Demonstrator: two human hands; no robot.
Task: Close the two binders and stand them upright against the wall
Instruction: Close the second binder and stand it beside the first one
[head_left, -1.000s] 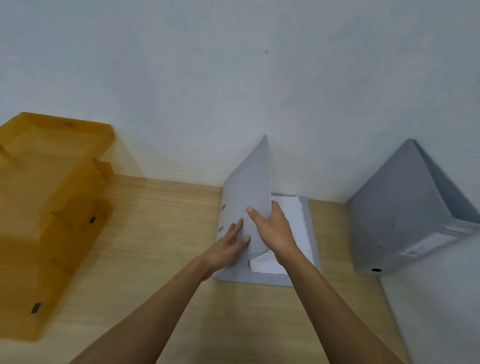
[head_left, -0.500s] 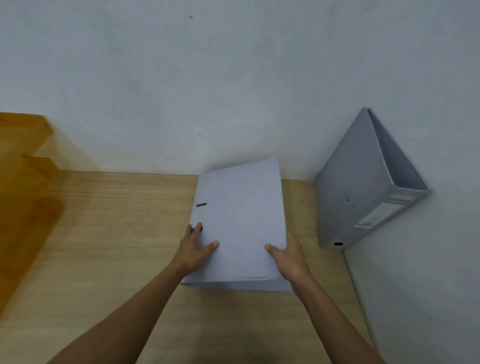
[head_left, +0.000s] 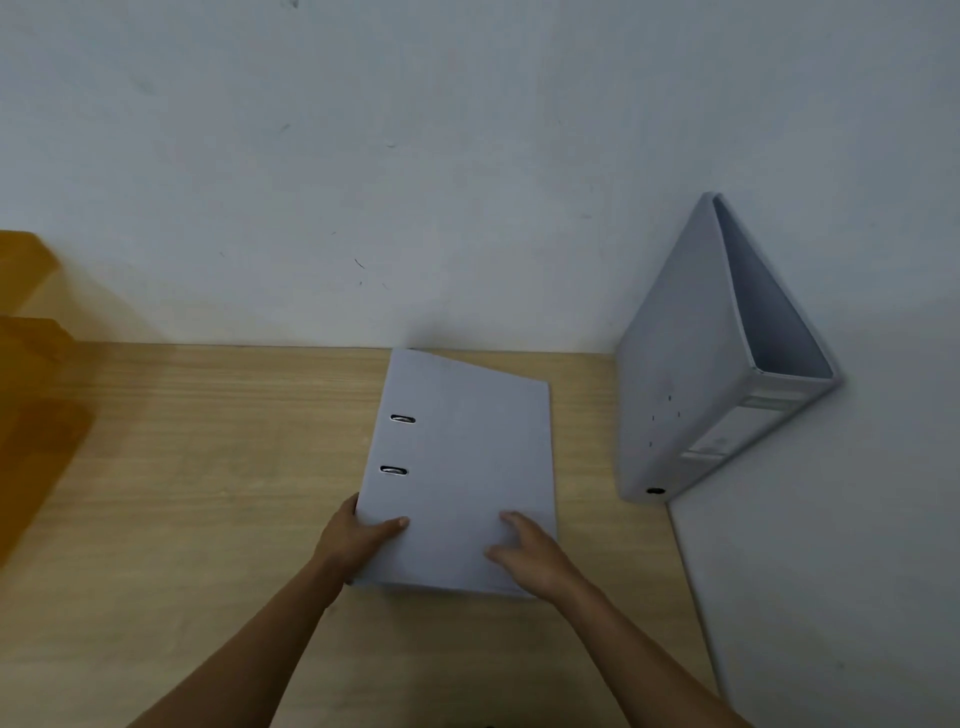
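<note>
My left hand (head_left: 358, 540) grips the closed lever-arch binder's (head_left: 460, 467) spine edge, right hand (head_left: 524, 551) spread flat on its cover; lifting one-sided risks the cover flopping open.

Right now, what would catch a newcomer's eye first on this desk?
The closed grey binder lying flat mid-desk, with the left hand gripping its near left edge and the right hand resting on its cover. At right, a second grey binder stands in the corner. An orange tray stack blurs at far left.

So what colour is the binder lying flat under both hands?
Plain light grey binder, seen in the head view.
</note>
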